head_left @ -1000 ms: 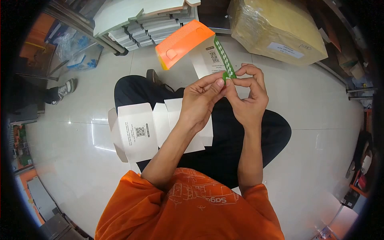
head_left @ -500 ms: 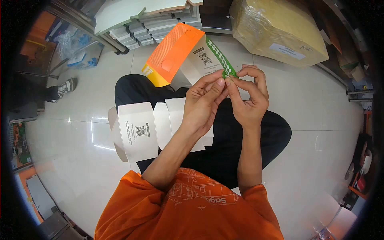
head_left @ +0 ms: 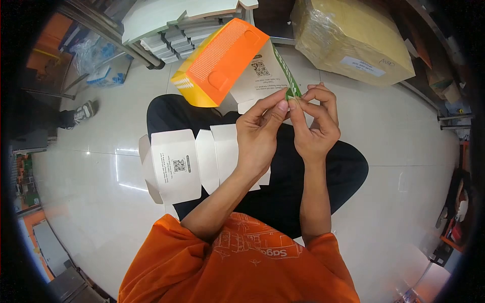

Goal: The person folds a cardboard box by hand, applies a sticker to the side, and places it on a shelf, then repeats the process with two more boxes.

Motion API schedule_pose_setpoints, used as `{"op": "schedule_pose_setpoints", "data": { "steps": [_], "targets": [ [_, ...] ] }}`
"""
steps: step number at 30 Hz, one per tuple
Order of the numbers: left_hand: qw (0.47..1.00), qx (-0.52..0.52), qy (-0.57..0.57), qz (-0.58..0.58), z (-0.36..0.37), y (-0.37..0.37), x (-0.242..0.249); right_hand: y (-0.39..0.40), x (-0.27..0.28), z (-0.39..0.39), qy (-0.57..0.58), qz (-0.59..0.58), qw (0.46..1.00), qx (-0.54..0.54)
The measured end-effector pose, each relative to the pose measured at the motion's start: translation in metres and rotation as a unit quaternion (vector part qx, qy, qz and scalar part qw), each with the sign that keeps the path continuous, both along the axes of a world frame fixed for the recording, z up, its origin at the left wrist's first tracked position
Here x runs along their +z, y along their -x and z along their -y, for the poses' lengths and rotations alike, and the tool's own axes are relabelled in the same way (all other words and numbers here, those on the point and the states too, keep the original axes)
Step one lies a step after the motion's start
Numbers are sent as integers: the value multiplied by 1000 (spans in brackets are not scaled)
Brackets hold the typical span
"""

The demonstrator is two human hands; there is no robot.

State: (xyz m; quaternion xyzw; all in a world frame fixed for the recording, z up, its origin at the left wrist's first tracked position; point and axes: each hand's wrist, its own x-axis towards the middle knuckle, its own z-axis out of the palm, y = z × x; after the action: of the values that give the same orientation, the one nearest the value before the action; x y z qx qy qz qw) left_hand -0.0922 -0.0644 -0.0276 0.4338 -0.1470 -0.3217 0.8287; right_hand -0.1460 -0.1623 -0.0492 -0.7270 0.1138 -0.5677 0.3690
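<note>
A partly folded carton (head_left: 221,65) with orange, yellow and green checkered faces is held out over my lap. Its pale inner side carries a printed QR code. My left hand (head_left: 259,132) pinches the lower corner of the green edge between thumb and fingers. Close beside it, my right hand (head_left: 316,122) pinches the same green corner, with its other fingers curled. The fingertips hide exactly how the flap is folded there. Across my left leg lies a second flat carton (head_left: 177,164), pale side up with a QR code, partly behind my left forearm.
A stack of flat grey-white card sheets (head_left: 174,38) stands at the back. To its right is a plastic-wrapped brown box (head_left: 353,43) with a white label. Another person's shoe (head_left: 84,112) is on the tiled floor at left, near metal rack legs and plastic bags.
The held carton has tilted, its orange panel swinging up and showing more of the yellow side. Both hands stay pinched at the green corner, almost in the same place.
</note>
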Motion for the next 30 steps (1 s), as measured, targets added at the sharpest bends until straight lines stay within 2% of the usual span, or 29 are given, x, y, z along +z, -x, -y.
{"op": "schedule_pose_setpoints", "data": {
  "steps": [10,13,18,21,24,30],
  "targets": [
    [997,39,-35,58,-2,0,1,0,3,-1,18,0,1000,2],
    [994,47,-34,88,-2,-4,-2,2,6,0,21,-13,1000,2],
    [989,64,-68,114,-2,-10,-3,6,20,-3,41,-102,994,14],
    [986,82,-65,127,2,-12,-13,3,12,-4,49,-111,992,-30],
    [986,89,-66,125,2,-8,-14,4,10,-6,15,-123,992,-26],
    [984,83,-91,128,1,-4,-11,5,10,-4,31,-123,992,-23]
  ]
}}
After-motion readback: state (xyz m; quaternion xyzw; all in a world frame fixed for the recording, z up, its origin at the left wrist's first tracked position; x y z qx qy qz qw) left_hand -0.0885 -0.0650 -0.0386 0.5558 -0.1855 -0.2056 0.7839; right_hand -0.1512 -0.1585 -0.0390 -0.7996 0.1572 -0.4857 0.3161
